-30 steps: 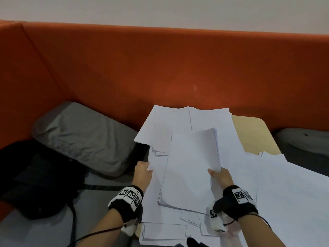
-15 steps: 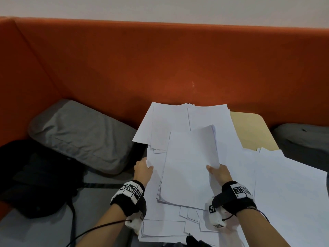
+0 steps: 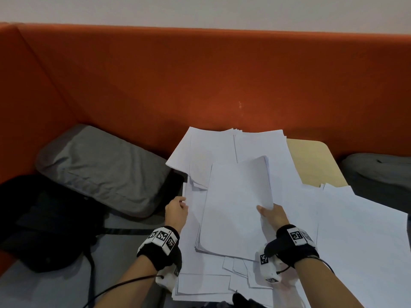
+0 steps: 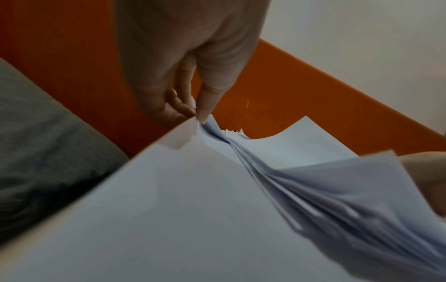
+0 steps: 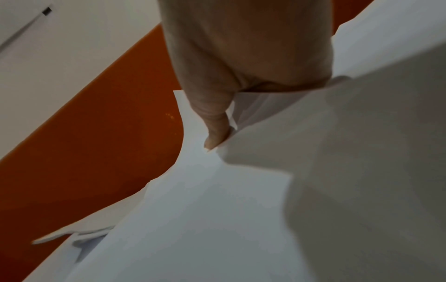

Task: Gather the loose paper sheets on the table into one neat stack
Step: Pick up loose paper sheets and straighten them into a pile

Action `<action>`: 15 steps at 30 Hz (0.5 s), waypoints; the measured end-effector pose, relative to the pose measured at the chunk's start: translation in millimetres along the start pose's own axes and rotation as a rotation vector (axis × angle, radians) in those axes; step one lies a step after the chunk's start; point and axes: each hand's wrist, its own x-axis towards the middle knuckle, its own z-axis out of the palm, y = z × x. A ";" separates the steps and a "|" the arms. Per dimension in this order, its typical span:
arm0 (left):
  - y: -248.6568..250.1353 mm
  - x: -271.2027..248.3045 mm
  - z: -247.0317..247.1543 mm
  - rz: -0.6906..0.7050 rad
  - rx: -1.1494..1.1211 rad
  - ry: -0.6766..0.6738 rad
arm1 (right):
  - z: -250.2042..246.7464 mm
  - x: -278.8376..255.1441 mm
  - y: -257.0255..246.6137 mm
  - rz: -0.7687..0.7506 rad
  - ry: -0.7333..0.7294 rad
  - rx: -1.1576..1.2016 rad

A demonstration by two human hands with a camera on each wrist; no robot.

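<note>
White paper sheets (image 3: 211,150) lie spread over a small wooden table (image 3: 311,161). A thicker bundle of sheets (image 3: 235,207) sits tilted on top in the middle. My right hand (image 3: 270,213) grips this bundle at its right edge, thumb on top (image 5: 217,131), fingers hidden beneath. My left hand (image 3: 176,210) pinches the left edge of the sheets underneath (image 4: 205,118), thumb against fingers. More loose sheets (image 3: 360,236) fan out to the right, and others (image 3: 204,285) lie near me.
An orange padded wall (image 3: 200,85) runs behind and to the left. A grey cushion (image 3: 104,167) and a black bag (image 3: 44,221) lie left of the table. Another grey cushion (image 3: 378,172) sits at the right.
Both hands keep their hold on the paper. The hands and bundle have stayed nearly in place; only the view has shifted slightly.
</note>
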 end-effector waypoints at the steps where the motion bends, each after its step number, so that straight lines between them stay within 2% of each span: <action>1: -0.2 -0.2 -1.6 -0.006 -0.008 -0.010 | 0.0 -0.6 -0.6 -0.001 -0.002 0.005; 6: -5.4 3.9 -5.4 -0.019 0.079 -0.112 | -0.3 -1.8 -0.2 -0.004 -0.004 0.014; 10: -2.4 0.5 -14.3 0.012 0.069 -0.066 | -2.3 -3.6 -1.7 -0.002 -0.016 0.042; 13: -6.6 -3.9 -16.1 0.029 -0.033 -0.023 | -3.3 -5.2 -3.2 0.005 -0.017 0.068; 15: -9.0 -10.7 -15.3 0.036 -0.118 -0.078 | -4.0 -6.2 -4.6 0.009 -0.017 0.084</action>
